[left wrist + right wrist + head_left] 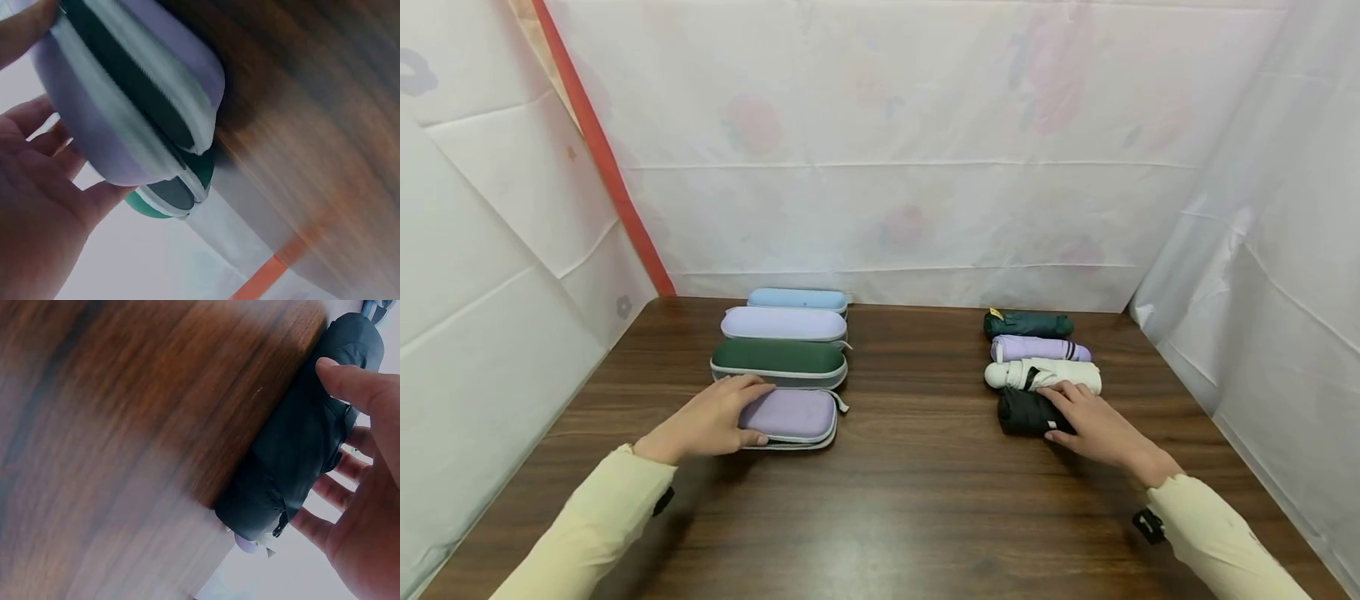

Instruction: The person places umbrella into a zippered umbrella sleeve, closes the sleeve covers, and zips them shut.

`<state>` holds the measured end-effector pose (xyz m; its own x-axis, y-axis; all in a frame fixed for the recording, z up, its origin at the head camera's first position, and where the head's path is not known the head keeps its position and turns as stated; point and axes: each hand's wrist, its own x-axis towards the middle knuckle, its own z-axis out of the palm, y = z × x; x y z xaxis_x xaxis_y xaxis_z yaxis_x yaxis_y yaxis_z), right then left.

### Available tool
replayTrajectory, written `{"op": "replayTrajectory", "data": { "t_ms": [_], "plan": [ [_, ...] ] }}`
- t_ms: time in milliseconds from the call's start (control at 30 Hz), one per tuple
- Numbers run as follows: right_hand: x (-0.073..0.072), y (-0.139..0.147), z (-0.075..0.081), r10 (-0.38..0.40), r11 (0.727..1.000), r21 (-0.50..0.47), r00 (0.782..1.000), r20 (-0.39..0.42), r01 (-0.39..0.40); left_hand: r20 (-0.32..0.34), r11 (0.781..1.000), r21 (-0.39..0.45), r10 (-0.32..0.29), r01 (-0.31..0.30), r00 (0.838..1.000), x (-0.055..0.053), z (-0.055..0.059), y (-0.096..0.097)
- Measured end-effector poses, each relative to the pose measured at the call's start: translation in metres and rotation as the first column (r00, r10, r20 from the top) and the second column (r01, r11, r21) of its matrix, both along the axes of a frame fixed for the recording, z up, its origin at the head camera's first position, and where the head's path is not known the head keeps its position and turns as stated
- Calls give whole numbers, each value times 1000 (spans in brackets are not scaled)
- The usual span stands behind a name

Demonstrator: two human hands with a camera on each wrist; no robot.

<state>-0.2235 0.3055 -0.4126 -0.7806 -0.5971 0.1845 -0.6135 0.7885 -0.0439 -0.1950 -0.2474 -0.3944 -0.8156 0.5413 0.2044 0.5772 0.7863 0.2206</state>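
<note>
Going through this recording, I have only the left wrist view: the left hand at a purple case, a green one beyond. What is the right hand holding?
Observer: The right hand holds a rolled black umbrella.

Reviewer: Any more umbrellas near that one?

Observer: Yes, three lie in a row beyond it: a white umbrella, a lavender umbrella and a dark green umbrella.

Reviewer: And past the green case on my side?

Observer: Two more cases: a pale lavender case, then a light blue case farthest back, near the white sheet.
</note>
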Motion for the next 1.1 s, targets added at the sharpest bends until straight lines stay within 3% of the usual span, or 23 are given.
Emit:
{"op": "replayTrajectory", "data": {
  "t_ms": [100,300,500,700,933,1100],
  "plan": [
    [0,1,1,-9,1000,3,1000,8,9,22,1000,-2,-5,5,1000,-1,5,1],
    [1,1,3,-17,1000,6,1000,23,17,138,1000,21,9,-12,990,-3,19,9],
    [1,2,5,8,1000,26,1000,2,-8,203,996,66,-65,53,977,-13,33,30],
    [1,1,4,30,999,25,1000,-6,-30,281,983,124,-167,137,945,-23,42,60],
    [1,-1,4,34,999,19,999,-20,-34,355,968,182,-230,174,906,-39,44,97],
    [1,-4,6,18,999,35,1000,-10,-17,370,969,180,-228,171,901,-49,42,117]
  ]
}}
